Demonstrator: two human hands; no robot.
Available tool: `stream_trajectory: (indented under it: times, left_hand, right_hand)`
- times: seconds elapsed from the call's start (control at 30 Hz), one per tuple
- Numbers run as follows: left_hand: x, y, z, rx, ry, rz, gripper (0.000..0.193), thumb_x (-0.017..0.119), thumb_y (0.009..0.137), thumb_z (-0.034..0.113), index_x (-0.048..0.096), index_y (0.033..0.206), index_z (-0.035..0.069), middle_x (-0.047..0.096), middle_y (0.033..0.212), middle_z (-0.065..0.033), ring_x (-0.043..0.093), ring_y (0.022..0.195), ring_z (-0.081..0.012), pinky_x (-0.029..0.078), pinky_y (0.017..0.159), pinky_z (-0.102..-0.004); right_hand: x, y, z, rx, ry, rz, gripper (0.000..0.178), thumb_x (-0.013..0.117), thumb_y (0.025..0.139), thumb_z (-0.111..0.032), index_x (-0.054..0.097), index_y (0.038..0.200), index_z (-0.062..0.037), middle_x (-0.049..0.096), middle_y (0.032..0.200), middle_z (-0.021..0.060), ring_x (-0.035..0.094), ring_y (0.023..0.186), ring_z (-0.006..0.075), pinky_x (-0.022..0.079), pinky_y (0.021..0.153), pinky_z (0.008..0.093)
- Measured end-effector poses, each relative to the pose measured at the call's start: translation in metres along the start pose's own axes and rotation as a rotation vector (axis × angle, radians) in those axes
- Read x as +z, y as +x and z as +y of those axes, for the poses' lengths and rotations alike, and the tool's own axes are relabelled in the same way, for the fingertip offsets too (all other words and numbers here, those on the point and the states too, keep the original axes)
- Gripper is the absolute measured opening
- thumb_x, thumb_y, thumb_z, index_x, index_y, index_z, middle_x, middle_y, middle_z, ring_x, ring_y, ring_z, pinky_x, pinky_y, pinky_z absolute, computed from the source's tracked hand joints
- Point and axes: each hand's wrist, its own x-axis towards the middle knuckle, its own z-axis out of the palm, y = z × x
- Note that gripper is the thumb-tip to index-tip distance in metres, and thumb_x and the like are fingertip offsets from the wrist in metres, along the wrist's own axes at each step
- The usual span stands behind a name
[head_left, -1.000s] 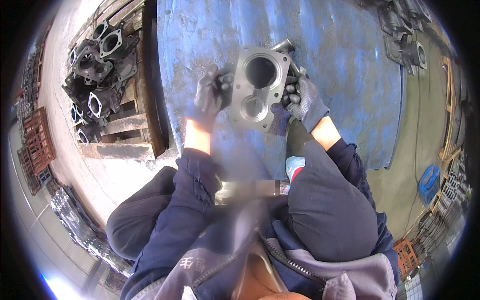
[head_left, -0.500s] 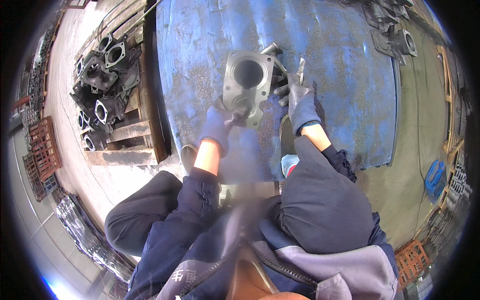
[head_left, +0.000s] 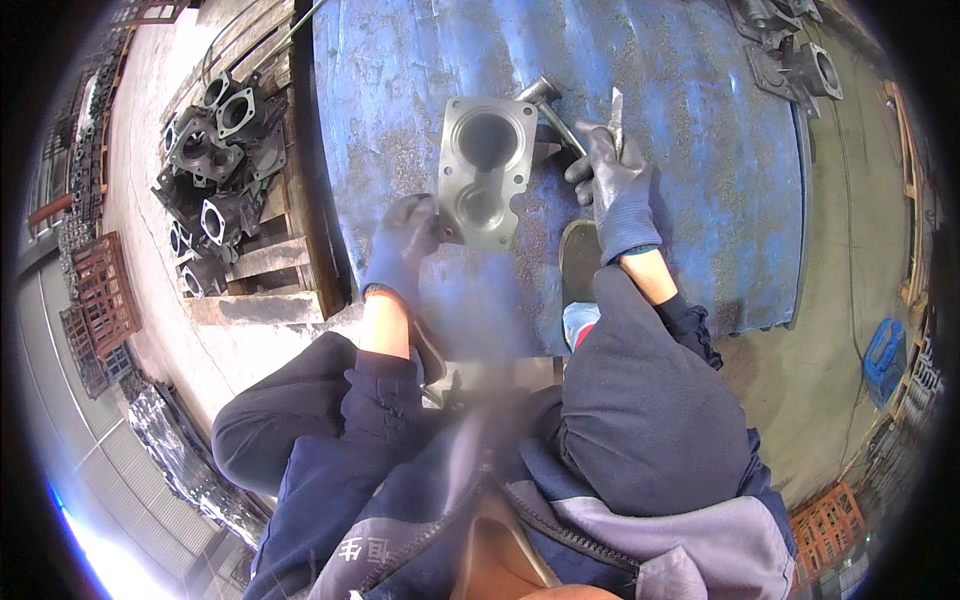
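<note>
A grey metal casting (head_left: 508, 195) with a flat flange, a large round bore and a smaller round recess sits on the blue work surface. My left hand (head_left: 408, 225), in a dark-coated blue glove, is closed on its lower left edge. To the right, my gloved right hand (head_left: 615, 180) has its fingers curled around the handle end of a hammer (head_left: 561, 125), whose head lies near the casting's upper right corner. A flat, narrow metal tool (head_left: 616, 108) also sticks up from that hand; its lower end is hidden by the fingers.
On the left, a wooden pallet (head_left: 262, 310) carries several similar castings (head_left: 205, 150). More castings (head_left: 800, 72) lie at the far right corner of the blue surface (head_left: 720, 220). A blue object (head_left: 884, 358) is on the floor at right, and reddish crates (head_left: 106, 287) stand far left.
My left hand has moved from over the casting's lower part to its left edge, uncovering the recess. My right hand has shifted slightly up and right with the flat tool.
</note>
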Motion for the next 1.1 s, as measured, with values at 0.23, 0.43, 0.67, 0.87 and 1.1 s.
stream_trajectory:
  times: [0.23, 0.43, 0.67, 0.87, 1.1]
  left_hand:
    - [0.081, -0.041, 0.017, 1.023, 0.644, 0.443, 0.050, 0.066, 0.087, 0.021, 0.054, 0.133, 0.005, 0.066, 0.106, -0.0146, 0.064, 0.098, -0.0287, 0.052, 0.084, -0.0429]
    - [0.111, -0.004, 0.044, 0.484, 0.790, 0.230, 0.037, 0.066, 0.083, 0.019, 0.057, 0.117, 0.009, 0.066, 0.099, -0.0179, 0.063, 0.101, -0.0365, 0.046, 0.092, -0.0474]
    - [0.046, 0.011, 0.037, 0.433, 0.451, 0.114, 0.037, 0.066, 0.083, 0.009, 0.057, 0.119, 0.005, 0.068, 0.098, -0.0196, 0.069, 0.085, -0.0296, 0.056, 0.079, -0.0385]
    - [0.000, 0.039, 0.014, 0.427, 0.114, 0.041, 0.043, 0.062, 0.081, 0.006, 0.056, 0.124, 0.003, 0.065, 0.090, -0.0128, 0.062, 0.077, -0.0221, 0.050, 0.068, -0.0352]
    - [-0.014, 0.044, 0.008, 0.292, 0.088, -0.030, 0.058, 0.064, 0.084, 0.005, 0.044, 0.138, -0.001, 0.066, 0.117, -0.0159, 0.063, 0.103, -0.0219, 0.050, 0.088, -0.0353]
  right_hand:
    - [-0.011, 0.009, -0.001, 0.018, 0.041, 0.028, 0.022, 0.059, 0.096, -0.026, 0.063, 0.108, -0.0077, 0.059, 0.064, 0.0030, 0.049, 0.043, 0.0103, 0.036, 0.038, 0.0259]
    - [-0.020, 0.007, 0.005, -0.078, -0.054, 0.051, 0.034, 0.057, 0.101, -0.036, 0.066, 0.112, -0.0054, 0.052, 0.059, -0.0012, 0.050, 0.047, 0.0072, 0.038, 0.039, 0.0227]
    - [-0.023, 0.046, 0.043, -0.227, 0.055, -0.250, 0.023, 0.057, 0.100, -0.020, 0.059, 0.118, -0.0047, 0.067, 0.088, 0.0060, 0.066, 0.073, 0.0117, 0.053, 0.062, 0.0228]
    - [0.026, 0.089, 0.055, -0.336, -0.091, -0.532, 0.038, 0.047, 0.104, -0.028, 0.058, 0.122, 0.0034, 0.067, 0.117, 0.0179, 0.067, 0.108, 0.0272, 0.054, 0.097, 0.0354]
    - [0.081, 0.059, 0.050, -0.397, -0.112, -0.795, 0.030, 0.046, 0.103, -0.014, 0.057, 0.128, 0.0001, 0.061, 0.104, 0.0079, 0.054, 0.089, 0.0138, 0.047, 0.076, 0.0249]
